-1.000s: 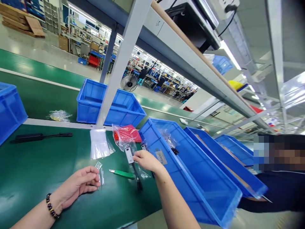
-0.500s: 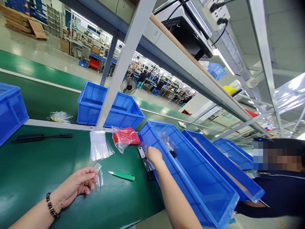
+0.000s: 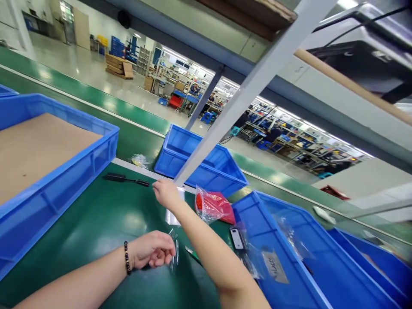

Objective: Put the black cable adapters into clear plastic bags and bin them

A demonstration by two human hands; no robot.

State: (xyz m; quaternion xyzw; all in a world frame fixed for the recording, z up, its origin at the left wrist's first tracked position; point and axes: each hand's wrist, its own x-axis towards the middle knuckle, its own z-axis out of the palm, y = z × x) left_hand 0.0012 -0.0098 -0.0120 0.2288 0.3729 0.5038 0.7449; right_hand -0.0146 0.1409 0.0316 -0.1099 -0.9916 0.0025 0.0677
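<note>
My left hand (image 3: pixel 154 249), a beaded bracelet at its wrist, is closed on a small clear plastic bag (image 3: pixel 175 253) just above the green table. Farther up, my right hand (image 3: pixel 165 193) is over the stack of clear flat bags (image 3: pixel 173 218), its fingers curled and partly hidden. Just left of its fingertips ends a black stick-like device with a thin cable end (image 3: pixel 125 178); whether they touch, I cannot tell. A green box cutter (image 3: pixel 193 255) lies partly behind my right forearm. Beside the stack lies a clear bag of red pieces (image 3: pixel 204 204) with a red packet.
Blue bins stand at the left (image 3: pixel 58 189), the back (image 3: pixel 199 161) and the right (image 3: pixel 289 257). Bagged black devices (image 3: pixel 240 242) lean by the right bin. A slanted metal post (image 3: pixel 238 111) rises behind my right hand. A small clear bag (image 3: pixel 140 161) lies at the back.
My right hand has moved left, from the bagged devices beside the right bin to near the black device. The left hand still holds the clear bag. The view has turned left.
</note>
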